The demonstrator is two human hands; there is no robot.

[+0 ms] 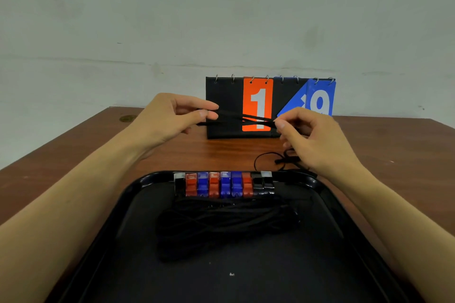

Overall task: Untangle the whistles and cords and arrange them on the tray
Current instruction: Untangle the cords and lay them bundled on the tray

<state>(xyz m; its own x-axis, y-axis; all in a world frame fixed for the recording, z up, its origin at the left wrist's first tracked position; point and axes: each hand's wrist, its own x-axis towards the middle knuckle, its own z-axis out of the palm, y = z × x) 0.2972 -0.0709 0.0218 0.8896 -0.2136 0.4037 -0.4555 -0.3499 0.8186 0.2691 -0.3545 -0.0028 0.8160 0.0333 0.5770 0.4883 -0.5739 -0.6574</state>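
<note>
While both hands hover above the wooden table (73,155), a black cord (242,118) is stretched between them — doubled strands that cross just in front of the flip scoreboard (226,106). The left hand (167,120) pinches one end between thumb and forefinger, the other fingers loosely curled; the right hand (312,135) pinches the other end at its fingertips, where the strands meet. Below the right hand, more black cord (268,158) lies looped on the tabletop just beyond the far rim of the black tray (344,241); whether it joins the held strands I cannot tell. On the tray, a neat row of whistles (222,184) sits side by side against the far rim — black at each end, red and blue alternating between. Just in front of them lies a bundle of black cords (226,224), laid crosswise on the tray's floor. The scoreboard stands upright near the wall, showing an orange card with a 1 and a blue card with a 9.
</note>
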